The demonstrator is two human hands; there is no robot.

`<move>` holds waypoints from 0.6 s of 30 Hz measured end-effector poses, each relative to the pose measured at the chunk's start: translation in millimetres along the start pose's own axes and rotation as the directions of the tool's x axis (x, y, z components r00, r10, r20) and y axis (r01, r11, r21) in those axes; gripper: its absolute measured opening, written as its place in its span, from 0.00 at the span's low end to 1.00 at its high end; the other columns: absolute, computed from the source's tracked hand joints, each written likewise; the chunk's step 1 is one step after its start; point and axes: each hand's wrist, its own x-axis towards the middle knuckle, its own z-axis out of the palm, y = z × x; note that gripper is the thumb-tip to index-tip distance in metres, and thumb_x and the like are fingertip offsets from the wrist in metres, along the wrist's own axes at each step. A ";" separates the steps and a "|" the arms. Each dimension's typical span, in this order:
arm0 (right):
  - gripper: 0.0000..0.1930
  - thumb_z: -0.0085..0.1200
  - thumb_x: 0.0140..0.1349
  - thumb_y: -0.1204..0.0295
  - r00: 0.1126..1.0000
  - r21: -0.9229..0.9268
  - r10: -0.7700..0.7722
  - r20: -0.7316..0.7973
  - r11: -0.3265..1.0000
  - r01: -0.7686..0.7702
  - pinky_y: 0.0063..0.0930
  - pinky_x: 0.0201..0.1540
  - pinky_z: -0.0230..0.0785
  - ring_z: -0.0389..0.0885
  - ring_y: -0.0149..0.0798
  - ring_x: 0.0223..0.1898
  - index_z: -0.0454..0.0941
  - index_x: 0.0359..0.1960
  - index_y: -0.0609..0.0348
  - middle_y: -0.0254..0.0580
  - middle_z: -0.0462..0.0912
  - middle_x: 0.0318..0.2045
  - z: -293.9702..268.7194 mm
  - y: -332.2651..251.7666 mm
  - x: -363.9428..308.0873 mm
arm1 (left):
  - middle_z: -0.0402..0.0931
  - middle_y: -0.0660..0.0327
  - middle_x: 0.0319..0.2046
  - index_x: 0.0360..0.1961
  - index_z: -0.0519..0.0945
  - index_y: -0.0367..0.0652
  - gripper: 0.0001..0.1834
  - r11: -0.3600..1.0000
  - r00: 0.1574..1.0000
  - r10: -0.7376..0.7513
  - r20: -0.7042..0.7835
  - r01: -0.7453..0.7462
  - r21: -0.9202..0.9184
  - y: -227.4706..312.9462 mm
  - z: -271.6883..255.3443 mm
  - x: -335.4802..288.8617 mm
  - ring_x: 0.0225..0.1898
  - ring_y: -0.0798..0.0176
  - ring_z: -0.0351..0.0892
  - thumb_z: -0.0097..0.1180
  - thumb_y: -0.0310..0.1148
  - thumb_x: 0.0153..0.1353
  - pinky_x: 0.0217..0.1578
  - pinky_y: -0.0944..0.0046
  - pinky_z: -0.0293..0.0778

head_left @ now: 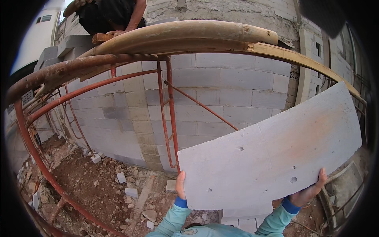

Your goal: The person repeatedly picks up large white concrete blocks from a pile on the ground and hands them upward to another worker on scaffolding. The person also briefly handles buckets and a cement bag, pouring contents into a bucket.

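The large, flat, rectangular pale grey masonry block [272, 152] occupies the lower right of the frame, raised and tilted so that its right end stands higher than its left. Its face bears several small pits and an orange-brown stain toward the upper right.

The left hand [181, 185] grips the block at its lower left corner; the right hand [309, 192] grips it at the lower edge, toward the right. The fingers of both hands are closed on the block; the parts behind it are hidden. Both forearms wear light teal sleeves with blue cuffs.

Below the block, at the bottom of the frame, lie further pale grey blocks [246, 213], partly covered. Behind it stands a coursed wall of grey blocks [221, 77]. A red tubular metal scaffold frame [171, 98] extends across the left and centre. A thick tan bamboo pole [189, 35] spans the top.

At upper left, a co-worker's hand [115, 32] is at a brown wooden piece [102, 38]. Brown soil with rubble [90, 185] covers the ground at lower left.
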 end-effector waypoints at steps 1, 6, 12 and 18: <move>0.33 0.53 0.62 0.52 1.000 -0.011 -0.027 0.013 1.000 0.027 0.38 0.58 0.65 0.70 0.42 0.57 0.67 0.61 0.65 0.48 0.71 0.56 13.3 0.6 2.6 | 0.76 0.51 0.54 0.62 0.69 0.35 0.32 0.998 0.998 0.057 0.000 -0.057 0.020 12.5 5.1 -1.3 0.52 0.56 0.78 0.45 0.51 0.70 0.53 0.57 0.74; 0.24 0.52 0.66 0.57 0.955 -0.016 -0.241 0.172 0.969 0.247 0.34 0.56 0.68 0.73 0.39 0.56 0.73 0.54 0.64 0.45 0.73 0.55 103.4 -3.6 11.6 | 0.74 0.52 0.55 0.64 0.68 0.37 0.33 0.958 0.959 0.281 -0.023 -0.282 -0.050 50.6 29.5 10.5 0.54 0.55 0.76 0.45 0.53 0.69 0.54 0.56 0.72; 0.14 0.51 0.70 0.67 0.661 0.235 -0.225 0.716 0.969 0.075 0.30 0.56 0.73 0.80 0.38 0.50 0.76 0.52 0.61 0.45 0.80 0.49 227.9 1.4 43.1 | 0.75 0.58 0.50 0.56 0.74 0.42 0.25 0.815 0.858 0.508 -0.078 -0.508 -0.277 126.2 75.7 12.0 0.51 0.63 0.75 0.51 0.50 0.68 0.52 0.62 0.73; 0.14 0.50 0.72 0.67 0.613 0.282 -0.191 0.767 0.958 -0.053 0.29 0.53 0.75 0.82 0.39 0.49 0.77 0.52 0.62 0.46 0.81 0.48 394.2 43.0 20.5 | 0.72 0.58 0.52 0.58 0.72 0.44 0.29 0.667 0.693 0.703 -0.158 -0.720 -0.192 203.9 112.0 25.5 0.54 0.61 0.74 0.50 0.54 0.66 0.53 0.59 0.73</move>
